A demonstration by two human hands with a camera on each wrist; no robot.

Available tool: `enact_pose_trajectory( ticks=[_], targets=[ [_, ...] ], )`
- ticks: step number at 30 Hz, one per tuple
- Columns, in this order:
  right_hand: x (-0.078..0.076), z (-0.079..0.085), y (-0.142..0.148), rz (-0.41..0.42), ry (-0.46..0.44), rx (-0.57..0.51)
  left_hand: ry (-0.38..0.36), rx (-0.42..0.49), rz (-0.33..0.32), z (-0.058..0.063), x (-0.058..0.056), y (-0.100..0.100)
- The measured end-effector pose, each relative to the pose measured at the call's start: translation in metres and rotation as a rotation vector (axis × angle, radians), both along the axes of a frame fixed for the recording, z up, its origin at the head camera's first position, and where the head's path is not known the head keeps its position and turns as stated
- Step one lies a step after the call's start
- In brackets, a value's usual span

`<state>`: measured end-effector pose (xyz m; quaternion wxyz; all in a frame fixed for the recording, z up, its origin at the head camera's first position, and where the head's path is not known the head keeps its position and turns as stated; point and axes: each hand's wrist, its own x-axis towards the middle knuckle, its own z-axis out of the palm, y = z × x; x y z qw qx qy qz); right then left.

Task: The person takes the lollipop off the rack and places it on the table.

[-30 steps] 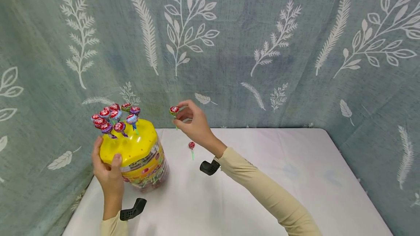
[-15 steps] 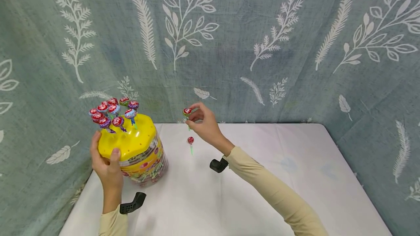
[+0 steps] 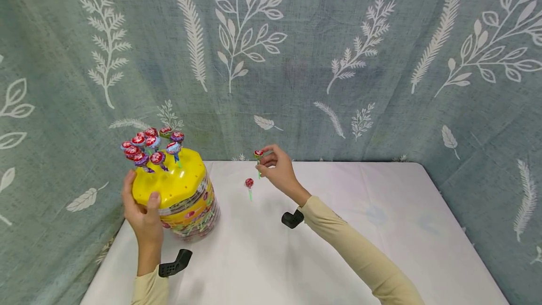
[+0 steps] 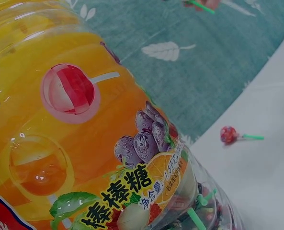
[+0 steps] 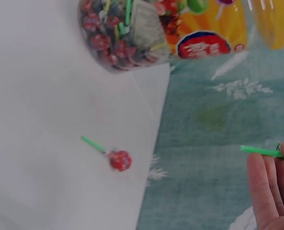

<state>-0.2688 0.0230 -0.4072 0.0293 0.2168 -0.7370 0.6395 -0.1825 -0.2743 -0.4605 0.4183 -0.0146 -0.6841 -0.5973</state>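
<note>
A clear plastic candy jar (image 3: 199,215) with a yellow lid (image 3: 182,183) stands at the left of the table, tilted a little. My left hand (image 3: 145,222) grips it at the lid's near side. Several wrapped lollipops (image 3: 157,157) stand stick-down in the lid, mostly over its far left part. Above the table's back, my right hand (image 3: 281,171) pinches a lollipop (image 3: 259,154) with a red and green wrapper; its green stick (image 5: 256,151) points down. A red lollipop (image 3: 249,183) lies on the table below and left of that hand.
The white table (image 3: 338,248) stretches to the right of the jar. A grey-green leaf-patterned curtain (image 3: 292,60) hangs behind it and along both sides. More lollipops (image 5: 110,43) fill the jar's lower part.
My right hand has moved right and slightly down, away from the jar, with the lollipop still pinched. The left hand keeps its grip on the jar. The head view has shifted slightly.
</note>
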Motion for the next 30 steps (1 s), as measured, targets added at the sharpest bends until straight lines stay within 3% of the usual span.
enact_pose_trajectory(
  ticks=[7, 14, 28, 30],
  targets=[
    [-0.022, -0.041, -0.003, -0.059, -0.055, 0.022, 0.008, 0.004, 0.004, 0.000, 0.002, -0.001],
    [-0.031, -0.062, -0.003, -0.104, -0.139, 0.043, 0.016, 0.015, -0.029, 0.002, 0.002, -0.001],
    [-0.045, -0.103, -0.003, -0.205, -0.253, 0.075, 0.005, 0.009, -0.005, 0.001, 0.003, -0.001],
    [-0.047, -0.108, -0.003, -0.222, -0.267, 0.085, 0.016, 0.005, -0.011, 0.005, 0.005, 0.002]
  ],
)
